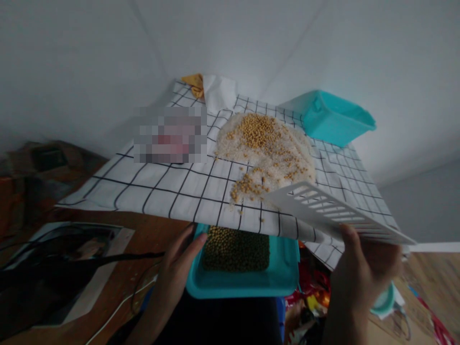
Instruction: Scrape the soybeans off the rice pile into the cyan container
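Observation:
My left hand [176, 268] grips the left rim of a teal tray [244, 282] that sits under the near table edge and holds dark greenish beans [235, 249]. My right hand [362, 275] is closed on a white slotted scoop [330, 211], whose far edge rests against a heap of white rice mixed with yellow soybeans [266, 148]. The heap lies on a white cloth with black grid lines [161, 187] that covers the table.
A second teal tray [334, 117] stands tilted at the far right of the cloth. A yellow cloth and white tissue [212, 88] lie at the far edge. A blurred patch [170, 134] sits left of the heap. Dark cables and clutter [61, 254] lie lower left.

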A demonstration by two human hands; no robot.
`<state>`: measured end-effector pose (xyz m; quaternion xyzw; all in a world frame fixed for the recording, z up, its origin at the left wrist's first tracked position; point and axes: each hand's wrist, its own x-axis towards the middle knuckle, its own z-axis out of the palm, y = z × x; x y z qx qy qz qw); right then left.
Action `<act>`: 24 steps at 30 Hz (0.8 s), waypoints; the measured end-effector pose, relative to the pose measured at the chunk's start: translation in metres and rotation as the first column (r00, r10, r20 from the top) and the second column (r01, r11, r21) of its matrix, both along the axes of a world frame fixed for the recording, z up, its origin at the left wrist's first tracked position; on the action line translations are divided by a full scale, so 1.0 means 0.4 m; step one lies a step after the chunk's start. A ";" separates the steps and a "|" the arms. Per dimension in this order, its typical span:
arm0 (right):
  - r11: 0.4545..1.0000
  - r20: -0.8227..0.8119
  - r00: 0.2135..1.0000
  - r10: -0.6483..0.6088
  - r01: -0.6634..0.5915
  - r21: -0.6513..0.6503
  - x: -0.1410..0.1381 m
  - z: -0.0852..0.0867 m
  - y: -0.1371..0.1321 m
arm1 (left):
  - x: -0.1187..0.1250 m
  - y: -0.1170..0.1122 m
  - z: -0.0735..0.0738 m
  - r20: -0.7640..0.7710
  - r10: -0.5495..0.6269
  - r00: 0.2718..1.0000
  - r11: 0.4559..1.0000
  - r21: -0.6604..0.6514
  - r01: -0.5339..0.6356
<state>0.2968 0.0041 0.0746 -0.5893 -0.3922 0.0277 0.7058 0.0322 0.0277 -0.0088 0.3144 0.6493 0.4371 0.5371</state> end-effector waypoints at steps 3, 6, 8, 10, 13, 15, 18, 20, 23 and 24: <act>0.999 0.017 0.999 0.027 -0.026 -0.030 0.002 -0.004 -0.003 | 0.003 0.002 0.006 0.007 -0.009 1.000 1.000 0.010 0.009; 0.999 0.039 0.998 0.048 -0.048 -0.016 0.000 -0.005 -0.003 | 0.008 0.005 0.013 0.012 -0.027 1.000 1.000 0.013 0.027; 0.998 0.074 0.995 0.067 -0.067 -0.002 -0.002 -0.005 -0.002 | 0.011 0.007 0.015 0.009 -0.035 0.999 0.999 0.017 0.034; 0.996 0.113 0.990 0.086 -0.087 0.005 -0.005 -0.005 0.000 | 0.010 0.006 0.015 -0.004 -0.017 1.000 1.000 -0.006 0.017; 0.990 0.144 0.980 0.138 -0.142 0.017 -0.008 -0.006 0.005 | 0.007 0.002 0.014 -0.026 0.009 1.000 0.999 -0.036 -0.010; 0.982 0.154 0.972 0.179 -0.185 0.026 -0.008 -0.008 0.008 | 0.005 0.000 0.015 -0.039 -0.011 0.999 1.000 -0.009 0.011; 0.973 0.166 0.961 0.219 -0.227 0.031 -0.008 -0.009 0.010 | 0.006 -0.001 0.018 -0.044 -0.017 0.999 1.000 0.013 0.018; 0.969 0.163 0.958 0.237 -0.245 0.030 -0.007 -0.010 0.010 | 0.010 0.001 0.020 -0.034 -0.004 0.999 1.000 0.002 0.004; 0.969 0.165 0.958 0.237 -0.245 0.034 -0.005 -0.011 0.010 | 0.015 0.003 0.024 -0.014 -0.023 1.000 1.000 0.005 0.023; 0.970 0.163 0.959 0.233 -0.242 0.035 -0.004 -0.012 0.009 | 0.015 0.004 0.024 -0.018 -0.023 1.000 1.000 0.006 0.024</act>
